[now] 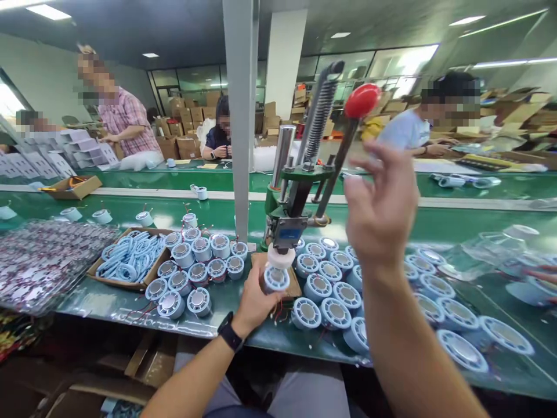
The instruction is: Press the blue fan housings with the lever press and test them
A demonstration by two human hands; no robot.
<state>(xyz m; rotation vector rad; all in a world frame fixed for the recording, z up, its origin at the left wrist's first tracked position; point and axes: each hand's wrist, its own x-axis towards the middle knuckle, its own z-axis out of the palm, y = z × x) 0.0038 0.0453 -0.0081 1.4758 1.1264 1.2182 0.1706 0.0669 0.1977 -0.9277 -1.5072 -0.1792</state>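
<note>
My left hand [256,295] is wrapped round a light-blue round housing with a silver disc [277,280], beneath the white pressing head [281,255] of a green hand press [300,180]. Whether the head touches the housing I cannot tell. To the right, my right hand [383,197] is raised beside the press lever's red knob [362,100], apart from it, fingers loosely spread and a little blurred. Nothing shows in that hand. Similar light-blue housings [201,249] stand in groups on both sides of the press, some with thin red wires.
A carton of light-blue rings [130,255] sits left, beside a stack of metallic parts [52,261]. A grey post [241,116] rises behind the press. Across the green bench [209,223] several people work. At the far right, another person's hand [543,274] is near a clear plastic bag [478,252].
</note>
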